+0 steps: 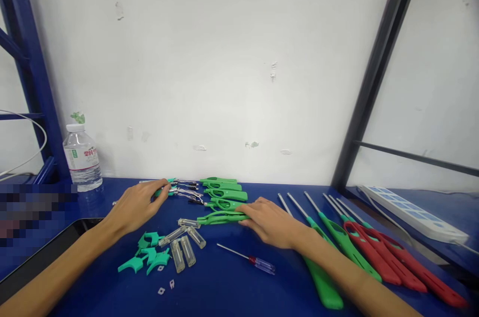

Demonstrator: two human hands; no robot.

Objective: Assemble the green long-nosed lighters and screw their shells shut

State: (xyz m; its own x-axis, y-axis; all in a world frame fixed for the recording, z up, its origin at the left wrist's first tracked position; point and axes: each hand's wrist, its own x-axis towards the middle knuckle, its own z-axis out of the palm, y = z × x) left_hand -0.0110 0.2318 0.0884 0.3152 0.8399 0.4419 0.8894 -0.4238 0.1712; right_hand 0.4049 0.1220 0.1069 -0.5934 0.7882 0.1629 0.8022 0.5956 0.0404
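My left hand is closed at the back left, its fingers pinching a lighter nozzle with a teal end, most of it hidden under the hand. Thin wires with black ends trail right from the nozzles there. My right hand has its fingers closed on the right end of a green lighter handle shell, the nearest in a row. Behind it lie several more green shells. Clear fuel tanks, teal triggers and small white pieces are spread in front of the left hand.
A screwdriver lies at the front middle. Long lighters with green and red handles lie at right, partly behind my right forearm. A power strip is farther right. A water bottle and a dark flat device are at left.
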